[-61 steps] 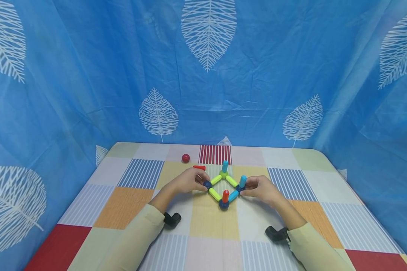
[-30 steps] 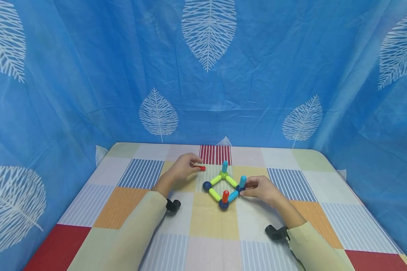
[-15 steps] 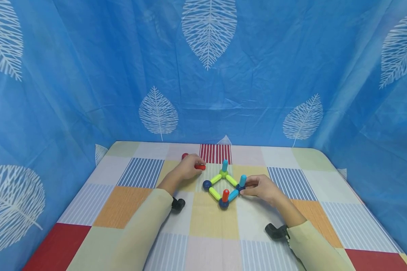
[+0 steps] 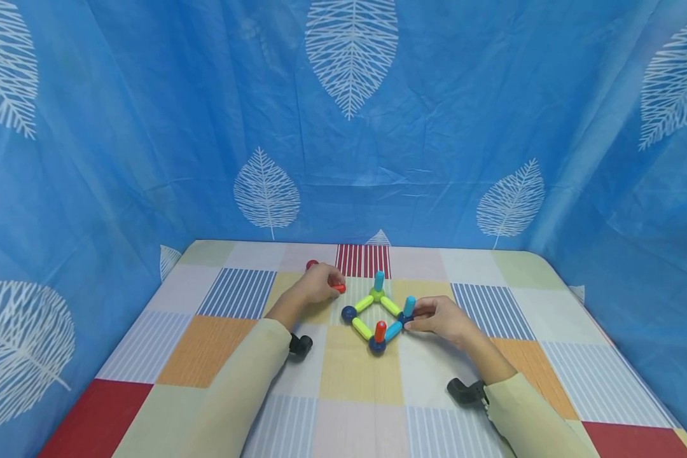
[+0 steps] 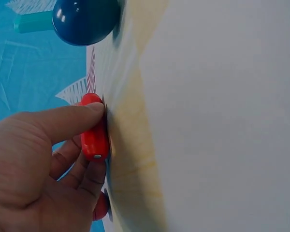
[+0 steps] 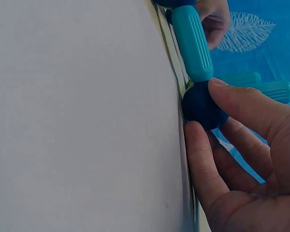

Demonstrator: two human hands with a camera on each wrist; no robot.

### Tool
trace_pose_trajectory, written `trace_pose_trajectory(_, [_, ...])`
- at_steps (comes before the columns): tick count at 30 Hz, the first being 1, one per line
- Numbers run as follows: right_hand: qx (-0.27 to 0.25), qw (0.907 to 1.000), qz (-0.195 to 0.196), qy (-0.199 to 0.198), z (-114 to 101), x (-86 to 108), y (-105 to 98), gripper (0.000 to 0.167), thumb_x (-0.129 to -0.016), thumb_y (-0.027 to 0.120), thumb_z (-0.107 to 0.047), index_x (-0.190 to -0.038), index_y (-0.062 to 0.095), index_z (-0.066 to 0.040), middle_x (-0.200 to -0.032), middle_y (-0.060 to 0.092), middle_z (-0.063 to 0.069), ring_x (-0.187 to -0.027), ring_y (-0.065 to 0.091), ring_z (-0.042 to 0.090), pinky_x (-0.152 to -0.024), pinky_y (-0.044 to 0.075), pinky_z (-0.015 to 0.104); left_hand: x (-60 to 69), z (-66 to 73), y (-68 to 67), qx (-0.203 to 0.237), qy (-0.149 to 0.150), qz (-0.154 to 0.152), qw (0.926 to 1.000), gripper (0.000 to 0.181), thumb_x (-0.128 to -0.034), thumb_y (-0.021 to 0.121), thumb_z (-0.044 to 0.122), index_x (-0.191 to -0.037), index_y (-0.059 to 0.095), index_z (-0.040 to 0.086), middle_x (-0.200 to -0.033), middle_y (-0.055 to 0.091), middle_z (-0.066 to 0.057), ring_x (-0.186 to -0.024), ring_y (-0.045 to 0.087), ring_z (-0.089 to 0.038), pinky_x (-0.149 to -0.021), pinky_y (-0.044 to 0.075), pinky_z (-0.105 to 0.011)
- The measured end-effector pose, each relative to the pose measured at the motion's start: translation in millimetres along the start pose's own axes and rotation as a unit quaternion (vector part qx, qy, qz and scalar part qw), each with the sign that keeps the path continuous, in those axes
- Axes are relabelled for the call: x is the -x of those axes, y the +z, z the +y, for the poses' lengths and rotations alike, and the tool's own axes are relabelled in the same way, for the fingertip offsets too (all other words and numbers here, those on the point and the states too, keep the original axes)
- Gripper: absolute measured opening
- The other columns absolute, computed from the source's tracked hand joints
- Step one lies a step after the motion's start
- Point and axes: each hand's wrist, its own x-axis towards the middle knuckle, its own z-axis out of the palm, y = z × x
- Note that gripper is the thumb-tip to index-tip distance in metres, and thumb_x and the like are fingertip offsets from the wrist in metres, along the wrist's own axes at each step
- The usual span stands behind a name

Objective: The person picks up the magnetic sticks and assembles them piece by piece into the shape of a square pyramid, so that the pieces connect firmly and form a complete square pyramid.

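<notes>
My left hand (image 4: 318, 285) pinches a short red rod (image 5: 93, 137) between thumb and fingers, just above or against the tablecloth; I cannot tell which. My right hand (image 4: 443, 319) grips the dark blue ball (image 6: 203, 107) at the right corner of a diamond-shaped frame of rods and balls. Three of its sides are lime green rods (image 4: 362, 328); the fourth is a light blue rod (image 4: 394, 330). Light blue rods stand upright on the far green ball (image 4: 376, 295) and the right ball, a red one (image 4: 380, 330) on the near blue ball (image 4: 377, 346).
A red ball (image 4: 312, 264) lies behind my left hand, partly hidden by it. The frame's left corner is a dark blue ball (image 4: 349, 313), untouched. A patchwork cloth (image 4: 360, 381) covers the table, and blue curtains (image 4: 435, 127) with white leaves enclose it.
My left hand has left the frame's left blue ball, reached back to the red rod and pinched it, shifting it slightly nearer. My right hand has stayed on the right ball.
</notes>
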Motion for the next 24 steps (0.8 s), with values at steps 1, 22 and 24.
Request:
trace_pose_trajectory(1, [0.0, 1.0, 0.0, -0.001, 0.2, 0.0, 0.0, 0.034, -0.085, 0.083, -0.01, -0.113, 0.071, 0.004, -0.096, 0.074, 0.006, -0.087, 0.067, 0.013, -0.074, 0.057, 0.025, 0.1, 0.1, -0.4, 0.0, 0.0, -0.001, 1.0, 0.017, -0.0872, 0.08, 0.006, -0.101, 0.075, 0.014, -0.098, 0.068, -0.002, -0.092, 0.059, -0.018, -0.089, 0.054, -0.034])
trace_pose_trajectory(22, [-0.005, 1.0, -0.003, 0.003, 0.1, 0.6, 0.3, 0.036, -0.086, 0.082, -0.011, -0.115, 0.07, 0.005, -0.098, 0.073, 0.008, -0.088, 0.066, 0.013, -0.073, 0.057, 0.024, 3.3, 3.8, -5.8, 0.025, -0.013, -0.009, 0.9996, 0.014, -0.0869, 0.08, 0.006, -0.099, 0.077, 0.012, -0.094, 0.07, -0.003, -0.086, 0.06, -0.016, -0.08, 0.053, -0.029])
trace_pose_trajectory(24, [-0.007, 1.0, -0.005, 0.001, -0.5, 0.9, 0.4, 0.036, -0.086, 0.082, -0.011, -0.116, 0.07, 0.005, -0.098, 0.073, 0.008, -0.088, 0.066, 0.013, -0.073, 0.057, 0.024, 3.3, 4.0, -5.5, 0.023, -0.019, -0.007, 0.9995, 0.014, -0.0872, 0.08, 0.006, -0.099, 0.077, 0.013, -0.095, 0.07, -0.003, -0.087, 0.06, -0.016, -0.081, 0.053, -0.03])
